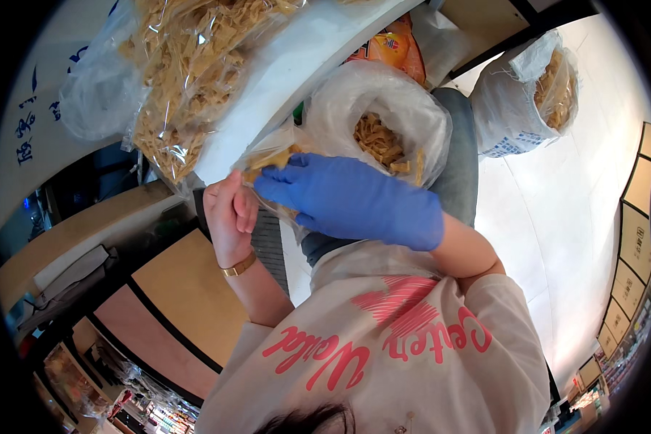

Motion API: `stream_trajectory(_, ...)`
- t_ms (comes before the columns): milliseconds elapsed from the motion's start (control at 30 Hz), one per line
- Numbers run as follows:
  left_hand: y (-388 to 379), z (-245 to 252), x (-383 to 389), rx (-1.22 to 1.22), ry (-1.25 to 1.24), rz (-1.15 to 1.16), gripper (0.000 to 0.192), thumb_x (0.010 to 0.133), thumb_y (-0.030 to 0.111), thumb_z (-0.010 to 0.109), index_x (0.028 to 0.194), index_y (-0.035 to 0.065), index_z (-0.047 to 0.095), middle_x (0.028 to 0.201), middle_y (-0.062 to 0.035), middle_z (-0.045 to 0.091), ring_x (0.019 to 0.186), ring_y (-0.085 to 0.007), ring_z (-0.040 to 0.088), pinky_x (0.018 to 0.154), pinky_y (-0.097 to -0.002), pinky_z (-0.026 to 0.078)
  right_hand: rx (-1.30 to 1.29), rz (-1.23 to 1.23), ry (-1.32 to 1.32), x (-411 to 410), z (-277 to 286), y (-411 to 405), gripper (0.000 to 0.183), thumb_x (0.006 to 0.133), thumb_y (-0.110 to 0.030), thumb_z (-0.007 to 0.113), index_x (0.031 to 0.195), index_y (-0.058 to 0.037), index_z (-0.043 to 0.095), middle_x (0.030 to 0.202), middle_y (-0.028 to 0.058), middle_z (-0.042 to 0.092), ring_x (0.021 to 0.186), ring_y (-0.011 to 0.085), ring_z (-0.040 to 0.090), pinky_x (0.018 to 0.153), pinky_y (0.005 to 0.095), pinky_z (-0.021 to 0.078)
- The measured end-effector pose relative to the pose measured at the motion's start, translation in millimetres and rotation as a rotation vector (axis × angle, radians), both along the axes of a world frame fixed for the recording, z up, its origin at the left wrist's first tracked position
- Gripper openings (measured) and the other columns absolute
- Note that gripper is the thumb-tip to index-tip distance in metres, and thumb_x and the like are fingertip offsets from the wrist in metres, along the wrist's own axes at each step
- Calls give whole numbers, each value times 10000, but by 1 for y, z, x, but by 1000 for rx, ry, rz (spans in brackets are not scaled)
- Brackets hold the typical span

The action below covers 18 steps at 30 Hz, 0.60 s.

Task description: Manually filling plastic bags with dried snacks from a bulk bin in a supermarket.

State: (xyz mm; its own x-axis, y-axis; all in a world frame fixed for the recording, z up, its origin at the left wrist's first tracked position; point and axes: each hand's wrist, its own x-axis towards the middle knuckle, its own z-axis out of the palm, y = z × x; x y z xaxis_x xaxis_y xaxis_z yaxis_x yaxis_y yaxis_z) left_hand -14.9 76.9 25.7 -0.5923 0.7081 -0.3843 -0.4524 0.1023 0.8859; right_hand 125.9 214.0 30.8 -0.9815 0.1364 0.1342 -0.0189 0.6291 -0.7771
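Note:
My bare left hand [232, 210], with a gold-coloured band at the wrist, pinches the edge of a small clear plastic bag [282, 142]. Tan dried strips [274, 160] show at this bag, beside the fingers of my right hand [331, 192]. That hand wears a blue glove and reaches across to the small bag; its fingertips are partly hidden, so whether they grip strips is unclear. Just beyond the glove stands a large open translucent plastic sack [325, 106] with more dried strips [377, 138] inside. A few strips lie on its near rim.
Large clear bags of dried strips [190, 81] lie on a white surface [271, 70] at upper left. An orange printed packet [393, 51] sits behind the open sack. A white woven sack [504, 103] stands on the pale floor [537, 217] at right. Shelving flanks the left side.

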Motion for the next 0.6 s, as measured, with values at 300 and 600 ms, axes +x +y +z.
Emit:
stream_trajectory(300,2,-6,9,-10,25,2,468,897,171,463,439,118,381,349,34,320,252,-52,230,261,-185,181,140,-61,-145,100,-81,82,304,693,-36,555,984,-103,615,961,94,593,901,278,555,813,345,444)
stream_trajectory(600,0,-11,6,-12,20,-61,467,898,170,456,447,88,370,350,2,328,262,-78,265,276,-206,196,269,-60,-457,107,-142,80,292,690,-83,587,979,-118,613,891,98,582,826,278,570,745,371,457)
